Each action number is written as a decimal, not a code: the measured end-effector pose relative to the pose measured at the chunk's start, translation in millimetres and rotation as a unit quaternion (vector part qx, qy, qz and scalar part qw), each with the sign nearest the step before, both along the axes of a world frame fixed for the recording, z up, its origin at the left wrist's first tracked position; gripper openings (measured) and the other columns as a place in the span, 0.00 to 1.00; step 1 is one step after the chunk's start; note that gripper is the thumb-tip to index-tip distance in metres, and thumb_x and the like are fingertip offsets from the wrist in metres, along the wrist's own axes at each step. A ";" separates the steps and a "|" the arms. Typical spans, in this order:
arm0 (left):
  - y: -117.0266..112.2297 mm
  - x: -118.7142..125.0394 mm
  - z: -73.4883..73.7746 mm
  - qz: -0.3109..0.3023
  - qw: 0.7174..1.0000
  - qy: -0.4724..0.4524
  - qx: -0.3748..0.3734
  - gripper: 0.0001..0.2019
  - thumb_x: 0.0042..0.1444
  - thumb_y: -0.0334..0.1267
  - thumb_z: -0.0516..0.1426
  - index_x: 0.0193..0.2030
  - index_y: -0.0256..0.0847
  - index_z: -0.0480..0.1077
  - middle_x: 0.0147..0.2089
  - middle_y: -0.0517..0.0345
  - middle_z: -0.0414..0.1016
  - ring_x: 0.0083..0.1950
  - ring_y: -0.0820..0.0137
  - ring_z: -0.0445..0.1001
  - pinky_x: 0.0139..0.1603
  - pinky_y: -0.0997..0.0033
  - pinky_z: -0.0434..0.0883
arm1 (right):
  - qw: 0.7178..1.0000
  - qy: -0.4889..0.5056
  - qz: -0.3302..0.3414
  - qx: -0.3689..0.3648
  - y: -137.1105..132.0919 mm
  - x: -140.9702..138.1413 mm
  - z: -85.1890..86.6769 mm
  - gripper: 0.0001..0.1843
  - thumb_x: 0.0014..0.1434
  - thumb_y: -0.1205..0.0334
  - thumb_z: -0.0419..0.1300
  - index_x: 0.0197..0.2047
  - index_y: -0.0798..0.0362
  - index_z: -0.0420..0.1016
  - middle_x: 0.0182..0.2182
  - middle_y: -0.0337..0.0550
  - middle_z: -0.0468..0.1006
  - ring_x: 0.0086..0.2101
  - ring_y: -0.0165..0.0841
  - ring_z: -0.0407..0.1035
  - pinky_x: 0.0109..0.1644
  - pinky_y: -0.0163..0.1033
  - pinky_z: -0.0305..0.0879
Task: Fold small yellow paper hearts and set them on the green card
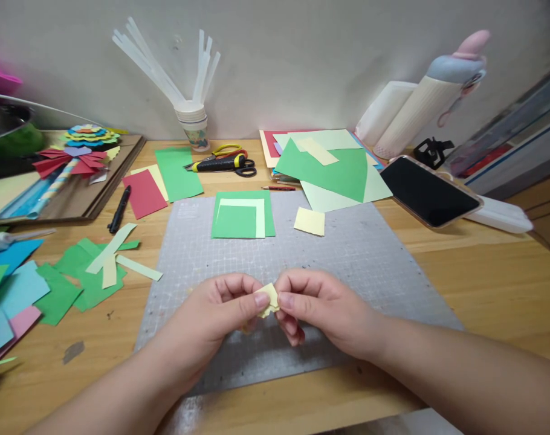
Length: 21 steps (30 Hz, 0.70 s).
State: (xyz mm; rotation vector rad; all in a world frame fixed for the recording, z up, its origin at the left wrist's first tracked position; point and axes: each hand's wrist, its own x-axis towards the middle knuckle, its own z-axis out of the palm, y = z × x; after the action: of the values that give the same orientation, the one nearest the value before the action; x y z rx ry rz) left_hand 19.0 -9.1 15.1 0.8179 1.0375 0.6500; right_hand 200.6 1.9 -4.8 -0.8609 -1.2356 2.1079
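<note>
Yellow paper (269,296): small, pale, creased, lower edge uneven; held above the grey cutting mat (352,266) on the table (497,278). Left hand (229,305) and right hand (324,305) are close together, both pinching the piece between thumb and fingers. Containers: stacked paper cups (196,134), printed outside, hold long white sticks (148,69) fanned in two bunches; pale bottle (415,106), capped, leans against the wall, contents hidden.

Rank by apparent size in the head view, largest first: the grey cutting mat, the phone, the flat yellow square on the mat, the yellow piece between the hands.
1. Grey cutting mat
2. Phone
3. Flat yellow square
Unranked: yellow piece, partly hidden and nearer the camera.
</note>
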 end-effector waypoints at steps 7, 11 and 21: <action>-0.4 -1.5 -3.0 0.008 1.000 0.019 -0.004 0.13 0.51 0.44 0.64 0.27 0.37 0.69 0.21 0.67 0.63 0.25 0.78 0.56 0.28 0.77 0.55 | 0.999 -0.027 -0.017 0.030 0.9 -0.5 2.8 0.15 0.58 0.53 0.59 0.27 0.54 0.66 0.18 0.32 0.65 0.20 0.24 0.60 0.25 0.32 0.58; -0.2 0.2 -2.9 0.007 1.000 0.029 0.003 0.13 0.50 0.45 0.64 0.27 0.38 0.69 0.21 0.68 0.62 0.24 0.78 0.56 0.27 0.77 0.54 | 0.993 -0.085 -0.041 0.065 -0.4 -1.8 4.9 0.12 0.58 0.58 0.57 0.25 0.53 0.64 0.17 0.32 0.64 0.20 0.24 0.58 0.26 0.32 0.56; -1.3 5.0 -3.9 -0.019 0.997 0.055 0.053 0.10 0.48 0.40 0.63 0.28 0.37 0.68 0.26 0.64 0.67 0.29 0.76 0.62 0.30 0.77 0.59 | 0.987 -0.118 -0.056 0.098 -2.0 0.2 3.6 0.10 0.57 0.64 0.53 0.24 0.52 0.62 0.18 0.33 0.64 0.22 0.26 0.58 0.27 0.34 0.55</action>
State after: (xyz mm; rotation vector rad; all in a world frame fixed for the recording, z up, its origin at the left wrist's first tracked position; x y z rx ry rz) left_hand 24.0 -10.5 11.3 0.9720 1.0917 0.6369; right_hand 200.8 -0.1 -1.2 -1.0861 -1.4515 1.8010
